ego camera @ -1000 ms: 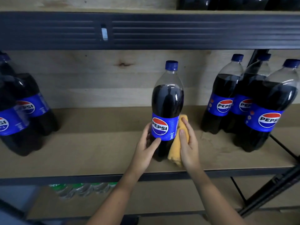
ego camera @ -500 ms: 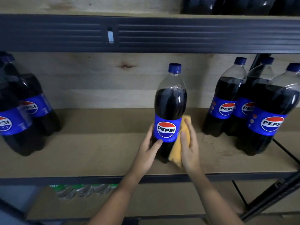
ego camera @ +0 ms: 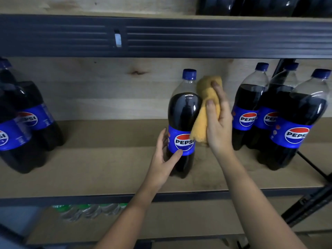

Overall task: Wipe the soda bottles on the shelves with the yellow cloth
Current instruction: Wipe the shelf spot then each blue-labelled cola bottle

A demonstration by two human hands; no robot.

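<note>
Right hand, grip clenched on yellow cloth, had risen from label height to bottle's shoulder, at 3 o'clock of neck. Soda bottle stood upright mid-shelf. Left hand still steadied lower body, thumb on label, grip curled round it. Judged: wipe stroke moved upward, lower side likely done, cap and far side left.

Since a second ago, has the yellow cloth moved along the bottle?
Yes. The yellow cloth, held in the right hand, has risen from beside the bottle's label to near its cap.
</note>
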